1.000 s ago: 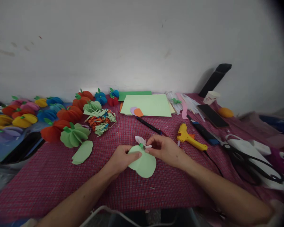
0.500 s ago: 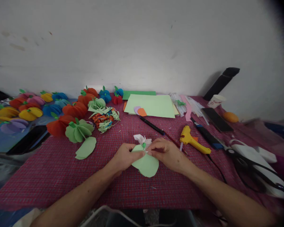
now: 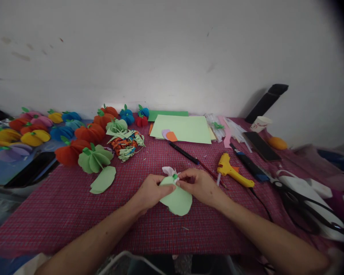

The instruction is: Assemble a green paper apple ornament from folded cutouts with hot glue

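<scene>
Evidently to steady it, the left hand (image 3: 150,191), at nine o'clock, grasps the light-green paper pumpkin (image 3: 177,201) between thumb and fingers above the tabletop (image 3: 151,236), while at two o'clock the right hand's (image 3: 200,188) fingers pinch a white paper scrap (image 3: 168,170) by its green stem (image 3: 175,176). Farther out at two, the yellow glue gun (image 3: 233,172) points its handle toward four, probably for easy right-hand pickup; toward the near edge (image 3: 160,252) at six, both hands seem to have room.

Right rear: paper cup (image 3: 260,124) and dark phone (image 3: 262,146)
Phone lies flat, orange oval object (image 3: 277,143) just beside it
</scene>
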### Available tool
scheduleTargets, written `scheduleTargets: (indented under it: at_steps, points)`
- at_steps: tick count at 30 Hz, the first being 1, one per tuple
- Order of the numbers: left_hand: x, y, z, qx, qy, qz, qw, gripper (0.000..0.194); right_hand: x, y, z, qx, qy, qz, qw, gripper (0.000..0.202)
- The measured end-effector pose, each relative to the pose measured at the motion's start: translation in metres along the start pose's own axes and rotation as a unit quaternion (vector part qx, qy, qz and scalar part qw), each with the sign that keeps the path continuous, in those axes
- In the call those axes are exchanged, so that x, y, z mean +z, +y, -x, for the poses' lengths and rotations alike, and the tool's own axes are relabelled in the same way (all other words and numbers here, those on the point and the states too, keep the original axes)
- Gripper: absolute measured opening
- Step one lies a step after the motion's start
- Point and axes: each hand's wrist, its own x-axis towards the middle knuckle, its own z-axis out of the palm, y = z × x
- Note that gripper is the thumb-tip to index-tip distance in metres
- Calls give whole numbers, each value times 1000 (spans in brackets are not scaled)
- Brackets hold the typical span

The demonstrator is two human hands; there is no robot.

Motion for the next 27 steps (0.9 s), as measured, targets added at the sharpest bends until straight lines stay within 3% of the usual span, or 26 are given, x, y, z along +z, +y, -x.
scheduleTargets:
  at_steps: [10, 27]
  points:
    - [-1, -1, 0, -2, -16, -28, 999, 24, 3, 4, -3, 63, -22, -67, 996, 15]
    - [-2, -5, -2, -3, -21, -30, 999, 25, 6, 5, -7, 79, -12, -132, 988, 11]
